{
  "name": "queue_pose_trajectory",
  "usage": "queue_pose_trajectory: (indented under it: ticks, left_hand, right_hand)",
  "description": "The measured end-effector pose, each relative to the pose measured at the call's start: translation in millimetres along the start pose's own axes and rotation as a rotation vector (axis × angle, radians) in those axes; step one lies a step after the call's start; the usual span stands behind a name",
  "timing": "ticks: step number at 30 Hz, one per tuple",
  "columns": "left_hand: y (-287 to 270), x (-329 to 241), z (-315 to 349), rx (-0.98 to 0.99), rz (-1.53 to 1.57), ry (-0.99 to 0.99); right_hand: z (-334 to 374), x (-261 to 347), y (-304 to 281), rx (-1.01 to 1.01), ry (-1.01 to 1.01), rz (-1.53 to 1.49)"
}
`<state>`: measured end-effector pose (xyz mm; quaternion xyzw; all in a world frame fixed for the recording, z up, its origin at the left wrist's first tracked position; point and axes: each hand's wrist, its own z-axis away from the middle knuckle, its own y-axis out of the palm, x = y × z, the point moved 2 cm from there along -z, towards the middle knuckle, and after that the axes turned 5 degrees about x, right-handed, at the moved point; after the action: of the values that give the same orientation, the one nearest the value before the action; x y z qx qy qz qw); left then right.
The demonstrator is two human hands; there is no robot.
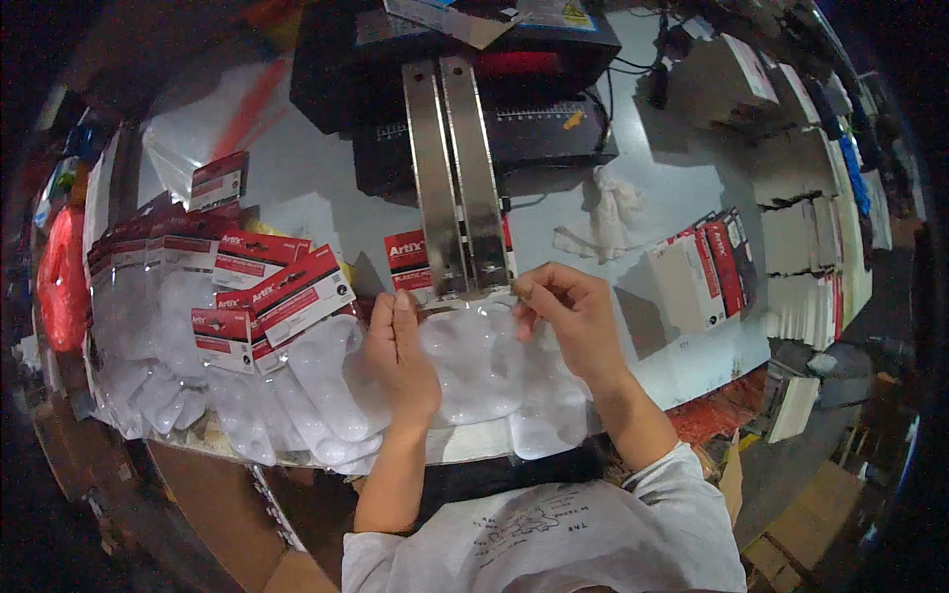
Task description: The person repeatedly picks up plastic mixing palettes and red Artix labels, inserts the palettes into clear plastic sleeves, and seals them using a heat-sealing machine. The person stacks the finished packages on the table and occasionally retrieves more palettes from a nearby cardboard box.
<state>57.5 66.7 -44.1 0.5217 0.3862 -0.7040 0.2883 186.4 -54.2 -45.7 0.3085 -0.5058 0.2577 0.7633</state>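
Observation:
Between my hands lies a white plastic paint palette (473,366) with rounded wells, in what looks like a clear plastic bag (479,304). Its far edge meets the near ends of two long metal strips (473,188). My left hand (400,351) is closed at the left corner of the bag, fingers pressed together and thumb on top. On the opposite corner my right hand (563,311) pinches with thumb and forefinger. A red-and-white header card (405,259) shows partly under the strips. What exactly sits between my fingertips is small and partly hidden.
Bagged palettes with red-and-white cards (301,292) pile up at left. Loose white palettes (331,395) line the front edge. The strips reach back to a black machine (474,148). At right are a card stack (697,272), crumpled white cloth (613,212) and tall card piles (806,237).

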Motion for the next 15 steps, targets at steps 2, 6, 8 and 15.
queue_pose_trajectory:
  ticks: [2,6,8,15]
  left_hand:
    - [0,5,4,0.014,-0.017,-0.022]
    - [-38,4,6,-0.048,-0.261,0.029]
    - [-76,0,-4,-0.195,-0.243,-0.062]
    - [-83,-40,34,-0.240,-0.709,0.374]
  right_hand:
    - [-5,11,-10,-0.158,-0.252,0.485]
    - [-32,17,-51,-0.758,-0.606,1.478]
    - [-45,3,-72,-0.683,-0.609,1.488]
    - [-45,8,-87,-0.545,-0.415,1.460]
